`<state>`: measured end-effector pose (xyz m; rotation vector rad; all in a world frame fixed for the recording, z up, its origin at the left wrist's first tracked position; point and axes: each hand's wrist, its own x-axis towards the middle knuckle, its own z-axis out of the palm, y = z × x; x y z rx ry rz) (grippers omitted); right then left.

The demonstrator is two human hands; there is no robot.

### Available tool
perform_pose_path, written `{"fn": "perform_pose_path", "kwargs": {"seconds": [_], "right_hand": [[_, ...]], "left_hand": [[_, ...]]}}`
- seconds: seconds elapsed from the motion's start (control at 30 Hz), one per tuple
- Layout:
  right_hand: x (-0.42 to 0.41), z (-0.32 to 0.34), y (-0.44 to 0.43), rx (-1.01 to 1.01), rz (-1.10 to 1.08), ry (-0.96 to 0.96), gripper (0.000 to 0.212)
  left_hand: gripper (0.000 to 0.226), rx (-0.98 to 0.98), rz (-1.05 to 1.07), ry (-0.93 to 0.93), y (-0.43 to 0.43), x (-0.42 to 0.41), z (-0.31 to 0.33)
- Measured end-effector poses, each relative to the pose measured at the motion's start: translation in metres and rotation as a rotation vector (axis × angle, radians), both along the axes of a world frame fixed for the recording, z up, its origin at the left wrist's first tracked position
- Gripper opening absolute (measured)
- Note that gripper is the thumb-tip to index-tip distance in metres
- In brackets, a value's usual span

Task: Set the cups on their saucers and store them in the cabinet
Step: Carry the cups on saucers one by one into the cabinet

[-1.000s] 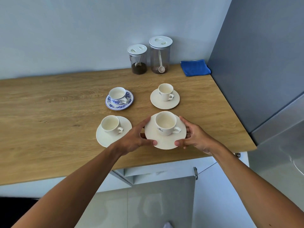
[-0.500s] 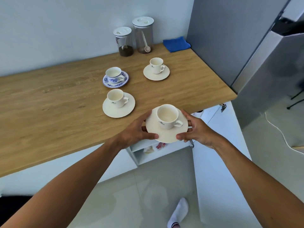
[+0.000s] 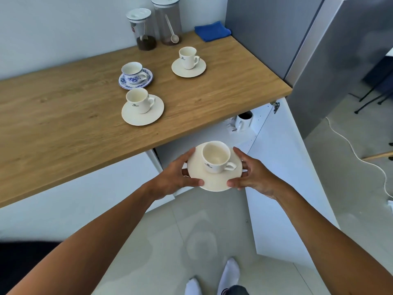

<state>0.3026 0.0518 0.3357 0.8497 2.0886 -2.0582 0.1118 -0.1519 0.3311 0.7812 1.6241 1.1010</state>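
Head view: hands, fingers partly beneath saucer

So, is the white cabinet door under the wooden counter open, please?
Open: the white cabinet door stands swung out, exposing a white mug inside.

Held set: cream cup upright on cream saucer, handle pointing right.
Hands: left hand grips the saucer's left rim and right hand the right rim, thumbs on top.
Position: in the air, below the tabletop front edge, before the open cabinet.
Cabinet: white door swung out to the right; white mug inside.
Tabletop sets: near cup on near saucer; blue-patterned cup on blue-patterned saucer; far cup on far saucer.
Back wall: short jar with dark contents, tall jar with scoop, folded blue cloth.
Floor: feet in white socks.
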Motion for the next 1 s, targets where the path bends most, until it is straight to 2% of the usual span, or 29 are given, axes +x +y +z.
{"fn": "perform_pose_path", "kwargs": {"seconds": [0.23, 0.53, 0.77, 1.0], "right_hand": [[-0.009, -0.068, 0.008, -0.012, 0.001, 0.016, 0.109], [-0.071, -0.192, 0.062, 0.03, 0.034, 0.044, 0.11], [-0.126, -0.269, 0.125, 0.136, 0.112, 0.112, 0.105], [-0.177, -0.317, 0.178, 0.144, 0.122, 0.186, 0.104]], "left_hand": [[0.105, -0.015, 0.032, 0.008, 0.009, -0.006, -0.07], [0.095, -0.027, 0.085, 0.119, 0.061, -0.055, -0.188], [0.107, 0.06, 0.179, 0.14, 0.112, -0.097, -0.274], [0.105, 0.138, 0.192, 0.176, 0.162, -0.149, -0.331]]}}
